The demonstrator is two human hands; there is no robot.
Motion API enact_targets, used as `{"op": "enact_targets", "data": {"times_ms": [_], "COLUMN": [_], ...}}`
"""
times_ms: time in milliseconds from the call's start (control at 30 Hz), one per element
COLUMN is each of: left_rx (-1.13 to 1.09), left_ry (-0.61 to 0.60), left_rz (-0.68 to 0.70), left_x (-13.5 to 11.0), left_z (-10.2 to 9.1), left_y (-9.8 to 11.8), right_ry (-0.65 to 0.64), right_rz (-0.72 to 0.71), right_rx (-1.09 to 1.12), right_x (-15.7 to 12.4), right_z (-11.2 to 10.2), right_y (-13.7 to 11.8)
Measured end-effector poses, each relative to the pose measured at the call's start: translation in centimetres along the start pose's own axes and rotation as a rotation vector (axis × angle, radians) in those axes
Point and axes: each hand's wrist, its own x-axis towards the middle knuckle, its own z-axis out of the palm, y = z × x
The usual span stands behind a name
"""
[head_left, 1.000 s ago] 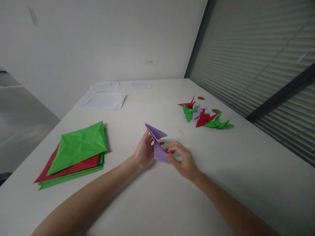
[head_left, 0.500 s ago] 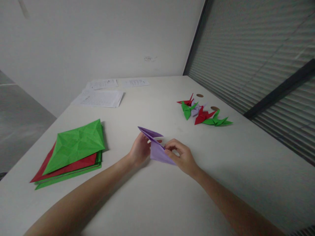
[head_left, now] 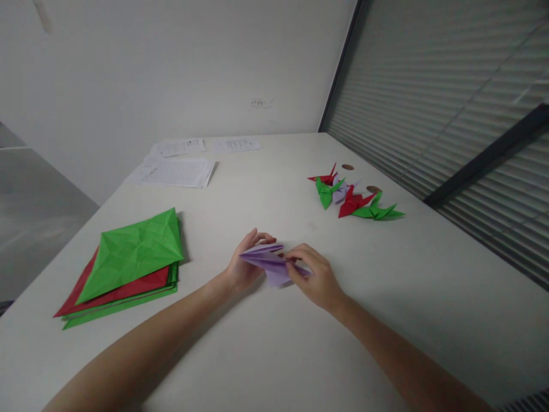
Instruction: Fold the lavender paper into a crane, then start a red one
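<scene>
A folded piece of purple origami paper point(head_left: 268, 260), pointed at its left end with layered flaps, is held just above the white table point(head_left: 240, 355). My right hand point(head_left: 315, 277) pinches its right part between thumb and fingers. Behind and left of the paper is my left hand point(head_left: 244, 263), its fingers loosely stretched out past the upper edge. The paper's pointed end lies in front of that palm, and covers part of the hand, so full contact there is hidden.
Folded origami cranes in red, green and pale purple point(head_left: 354, 201) lie together at the right, near two round table holes. At the left is a stack of creased green and red paper sheets point(head_left: 137, 252). Printed papers point(head_left: 178, 171) lie farther back. Window blinds point(head_left: 437, 114) border the right side.
The purple paper has turned in my right hand, so its folded layers now face me and its point sits lower. My left fingers have risen above its upper edge.
</scene>
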Motion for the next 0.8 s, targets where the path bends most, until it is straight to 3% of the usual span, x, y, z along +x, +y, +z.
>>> {"op": "enact_targets", "data": {"times_ms": [100,233,500,633,700,800], "left_rx": [0.014,-0.001,0.008,0.077,0.096,0.106], "left_ry": [0.018,0.095,0.152,0.191,0.203,0.237], "left_rz": [0.016,0.030,-0.048,-0.037,-0.011,0.042], "left_x": [-0.2,-0.3,-0.1,-0.4,-0.5,-0.4], "left_z": [0.1,0.4,-0.3,0.2,0.4,0.4], "left_y": [-0.7,-1.6,-3.2,-3.3,-3.2,-3.0], "right_ry": [-0.016,-0.006,0.151,0.307,0.273,0.071], "right_rz": [-0.096,-0.143,-0.150,-0.151,-0.166,-0.184], "right_rx": [-0.207,-0.319,-0.393,-0.510,-0.560,-0.528], "right_x": [-0.1,-0.1,-0.1,-0.1,0.0,0.1], "right_z": [-0.2,-0.2,-0.4,-0.7,-0.8,-0.8], "right_y": [-0.3,-0.6,-0.1,0.1,0.0,-0.5]}}
